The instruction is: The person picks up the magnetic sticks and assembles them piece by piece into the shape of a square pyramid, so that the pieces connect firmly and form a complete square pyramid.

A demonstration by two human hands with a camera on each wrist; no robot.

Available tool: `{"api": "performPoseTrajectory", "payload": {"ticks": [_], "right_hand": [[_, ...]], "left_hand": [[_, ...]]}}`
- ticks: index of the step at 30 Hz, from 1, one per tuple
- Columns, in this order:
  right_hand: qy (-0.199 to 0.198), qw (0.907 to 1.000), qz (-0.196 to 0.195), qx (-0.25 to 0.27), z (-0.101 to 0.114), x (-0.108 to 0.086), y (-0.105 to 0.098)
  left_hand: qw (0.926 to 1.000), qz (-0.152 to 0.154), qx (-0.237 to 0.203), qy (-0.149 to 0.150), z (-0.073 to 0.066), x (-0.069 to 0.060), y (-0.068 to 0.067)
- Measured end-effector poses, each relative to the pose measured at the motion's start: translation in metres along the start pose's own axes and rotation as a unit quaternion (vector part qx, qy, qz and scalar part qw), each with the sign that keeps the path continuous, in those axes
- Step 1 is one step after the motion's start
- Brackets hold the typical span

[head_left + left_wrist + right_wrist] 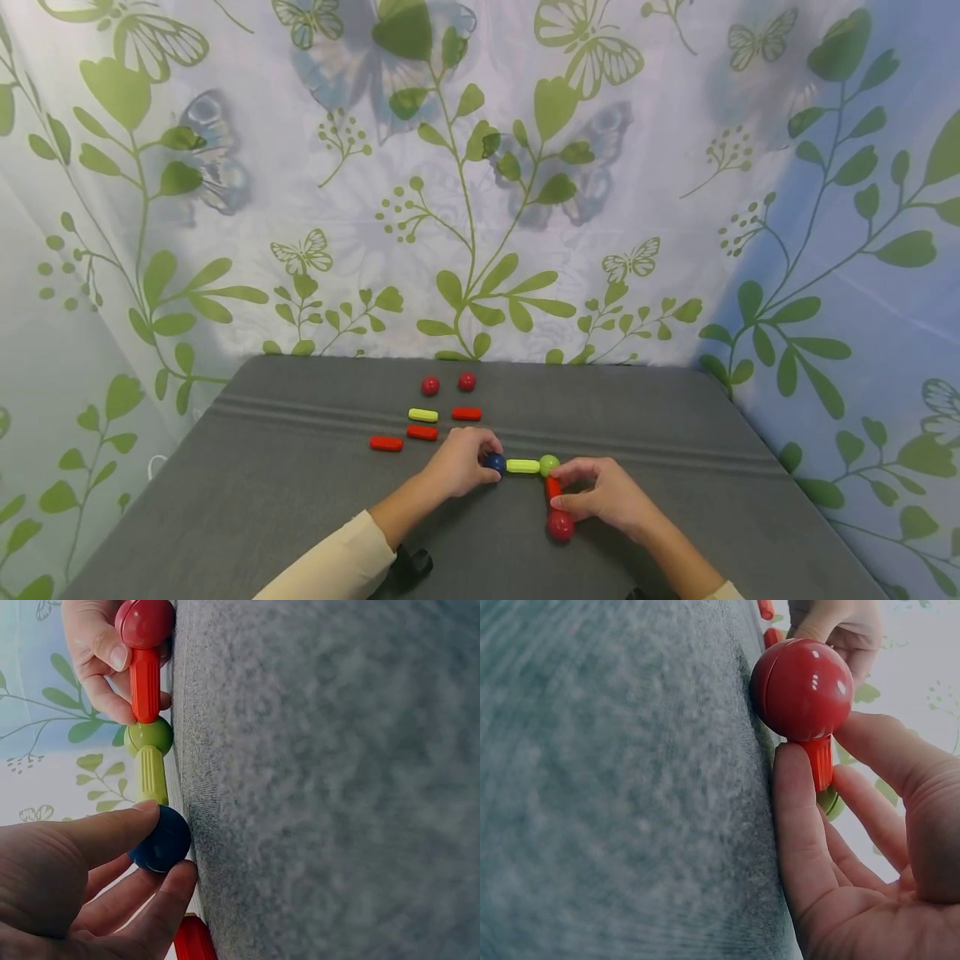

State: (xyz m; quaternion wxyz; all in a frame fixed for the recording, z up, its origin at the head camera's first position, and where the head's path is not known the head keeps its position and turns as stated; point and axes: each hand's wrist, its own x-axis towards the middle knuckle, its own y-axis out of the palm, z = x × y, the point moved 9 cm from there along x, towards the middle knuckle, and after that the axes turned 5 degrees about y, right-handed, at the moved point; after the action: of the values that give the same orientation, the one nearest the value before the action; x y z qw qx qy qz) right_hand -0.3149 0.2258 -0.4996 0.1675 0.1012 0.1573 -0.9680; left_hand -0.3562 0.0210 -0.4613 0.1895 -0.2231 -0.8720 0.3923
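Joined pieces form an L on the grey surface. A blue ball (495,464) meets a yellow-green rod (522,466), which runs to a green ball (550,464). From there a red rod (553,492) leads toward the near side, ending in a large red ball (559,526). My left hand (461,462) pinches the blue ball between thumb and fingers, as the left wrist view (161,840) also shows. My right hand (613,497) grips the red rod, thumb and fingers on its two sides; the right wrist view has the red ball (802,690) just beyond the fingertips.
Behind the left hand lie three loose red rods (467,413), a yellow-green rod (423,415) and two red balls (430,385). A grey cloth-covered table (300,500) ends at a leaf-and-butterfly curtain (480,208). A black object (411,567) shows by the left sleeve.
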Motion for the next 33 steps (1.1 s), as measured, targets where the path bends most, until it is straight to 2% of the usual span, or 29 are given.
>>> {"api": "performPoseTrajectory", "payload": {"ticks": [5, 9, 12, 14, 16, 19, 22, 26, 33], "right_hand": [[0.001, 1.0000, -0.003, 0.005, 0.001, 0.000, -0.002], [0.000, 0.9991, -0.041, -0.011, 0.005, 0.004, -0.011], [-0.018, 0.9970, -0.065, -0.037, 0.012, 0.008, -0.017], [-0.039, 0.9956, -0.063, -0.057, 0.017, 0.011, -0.017], [-0.056, 0.9943, -0.044, -0.080, 0.022, 0.014, -0.014], [-0.073, 0.9910, -0.006, -0.112, 0.027, 0.017, -0.007], [-0.082, 0.9865, 0.008, -0.141, 0.030, 0.019, -0.003], [-0.082, 0.9834, -0.011, -0.161, 0.030, 0.019, -0.005], [-0.053, 0.9851, -0.038, -0.159, 0.022, 0.007, -0.006]], "left_hand": [[1.0000, 0.006, 0.001, -0.005, -0.001, -0.002, 0.002], [1.0000, 0.004, -0.001, 0.003, -0.005, -0.009, 0.001], [0.9999, -0.010, 0.002, 0.010, -0.010, -0.016, -0.004], [0.9998, -0.016, 0.003, 0.015, -0.014, -0.020, -0.007], [0.9995, -0.014, -0.004, 0.028, -0.019, -0.024, -0.008], [0.9982, 0.015, -0.042, 0.039, -0.026, -0.028, -0.002], [0.9941, 0.054, -0.088, 0.033, -0.028, -0.033, 0.009], [0.9879, 0.092, -0.124, 0.009, -0.028, -0.038, 0.022], [0.9865, 0.115, -0.116, 0.011, -0.034, -0.042, 0.033]]}}
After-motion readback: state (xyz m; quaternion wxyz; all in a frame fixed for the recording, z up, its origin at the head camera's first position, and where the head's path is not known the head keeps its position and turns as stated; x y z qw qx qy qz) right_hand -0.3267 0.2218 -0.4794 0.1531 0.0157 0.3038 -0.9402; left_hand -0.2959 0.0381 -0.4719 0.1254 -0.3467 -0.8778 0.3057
